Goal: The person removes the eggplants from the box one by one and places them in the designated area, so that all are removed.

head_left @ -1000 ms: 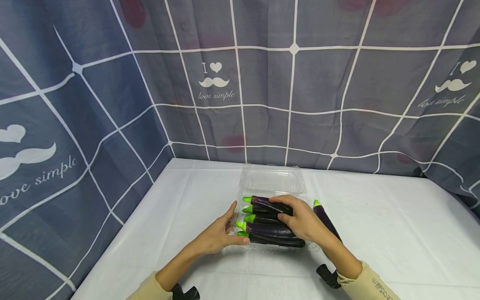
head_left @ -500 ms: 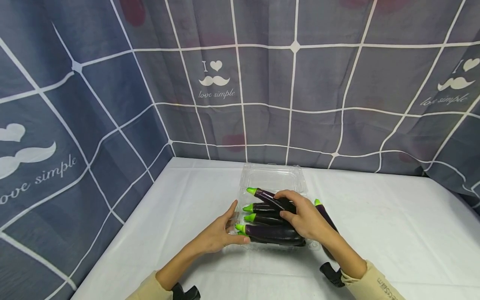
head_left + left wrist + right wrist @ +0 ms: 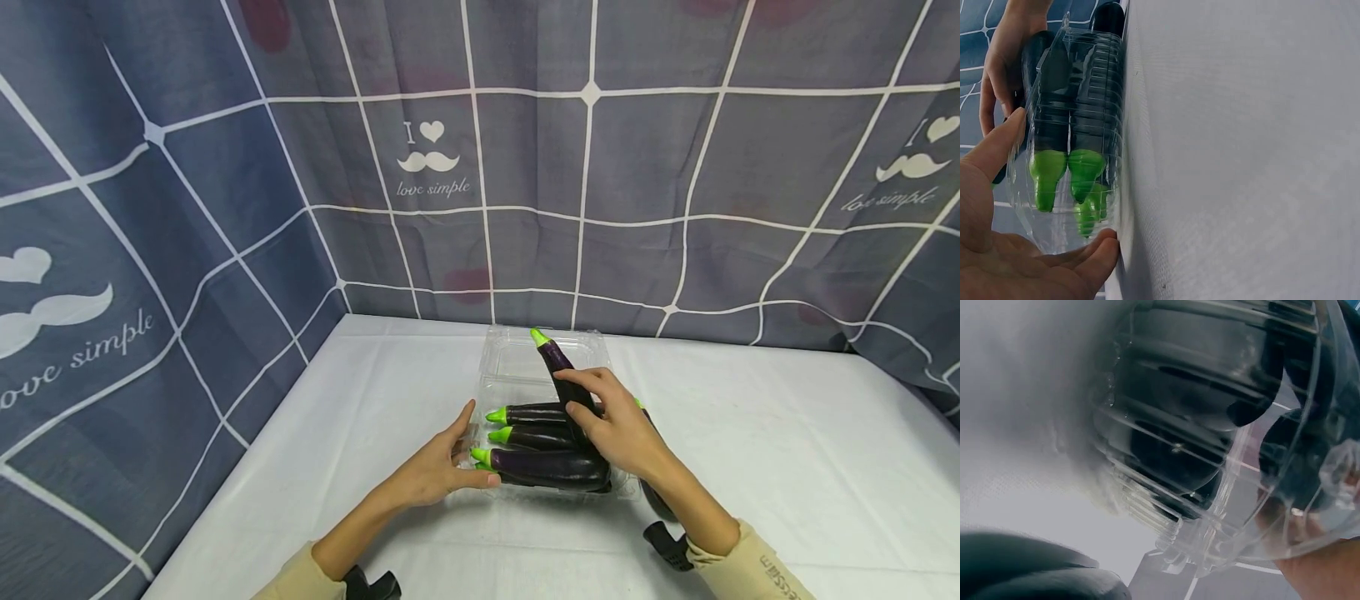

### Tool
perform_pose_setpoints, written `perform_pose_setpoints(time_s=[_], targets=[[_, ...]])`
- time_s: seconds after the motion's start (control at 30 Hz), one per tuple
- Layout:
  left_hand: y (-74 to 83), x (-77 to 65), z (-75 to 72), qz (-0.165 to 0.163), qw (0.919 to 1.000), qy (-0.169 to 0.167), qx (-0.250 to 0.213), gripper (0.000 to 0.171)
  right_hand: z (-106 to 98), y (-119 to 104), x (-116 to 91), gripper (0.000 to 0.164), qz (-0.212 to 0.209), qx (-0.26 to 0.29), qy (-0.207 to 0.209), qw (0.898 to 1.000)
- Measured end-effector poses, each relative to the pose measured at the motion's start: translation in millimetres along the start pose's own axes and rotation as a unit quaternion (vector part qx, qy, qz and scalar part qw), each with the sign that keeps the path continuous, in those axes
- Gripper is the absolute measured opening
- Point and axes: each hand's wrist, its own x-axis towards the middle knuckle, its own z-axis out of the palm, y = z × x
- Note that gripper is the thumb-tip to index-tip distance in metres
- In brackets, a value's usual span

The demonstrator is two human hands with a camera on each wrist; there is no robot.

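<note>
Held eggplant (image 3: 553, 357): above the box (image 3: 510, 392), tilted, green stem up and away, lower end over its fellows; whether it touches them, cannot tell. Right hand (image 3: 618, 425) pinches it, thumb on the near side, fingers on the far. Box eggplants (image 3: 543, 468): at least four, side by side or stacked, stems left. Left hand (image 3: 431, 471) spread wide at the box's left end, thumb and fingers touching the wall, apparently steadying it. Lid (image 3: 517, 358) folded back, not closed. Outer eggplant (image 3: 660, 502) lies on the white desk (image 3: 787, 458), right of the box, partly hidden. Progress, as judged: midway, most inside, one in hand, one outside; whether filling or emptying, unclear. Beyond, a grey curtain (image 3: 532, 167).
</note>
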Motion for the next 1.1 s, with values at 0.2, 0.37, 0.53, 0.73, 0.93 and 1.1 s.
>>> perform_pose_setpoints(time_s=[0.2, 0.37, 0.53, 0.73, 0.93, 1.1], targets=[[0.9, 0.3, -0.1, -0.001, 1.0, -0.001, -0.004, 0.114, -1.0, 2.6, 1.2, 0.047, 0.018, 0.027, 0.006, 0.999], [0.6, -0.8, 0.5, -0.003, 1.0, -0.001, 0.003, 0.113, -1.5, 5.3, 0.2, 0.05, 0.016, 0.047, 0.013, 0.999], [-0.8, -1.8, 0.7, -0.002, 0.9999, -0.001, 0.015, 0.113, -2.3, 6.5, -1.1, 0.054, 0.008, 0.052, 0.023, 0.998], [-0.4, -2.1, -0.1, -0.003, 0.9996, 0.0, 0.028, 0.113, -5.8, 6.1, -1.2, 0.054, 0.017, 0.044, 0.031, 0.998], [1.2, -2.2, -0.4, -0.005, 0.9996, 0.001, 0.027, 0.113, -7.9, 7.4, -0.6, 0.053, 0.027, 0.043, 0.035, 0.998], [1.1, -1.8, -0.4, -0.005, 0.9996, -0.001, 0.027, 0.112, -9.7, 9.4, -0.8, 0.052, 0.03, 0.039, 0.035, 0.998]])
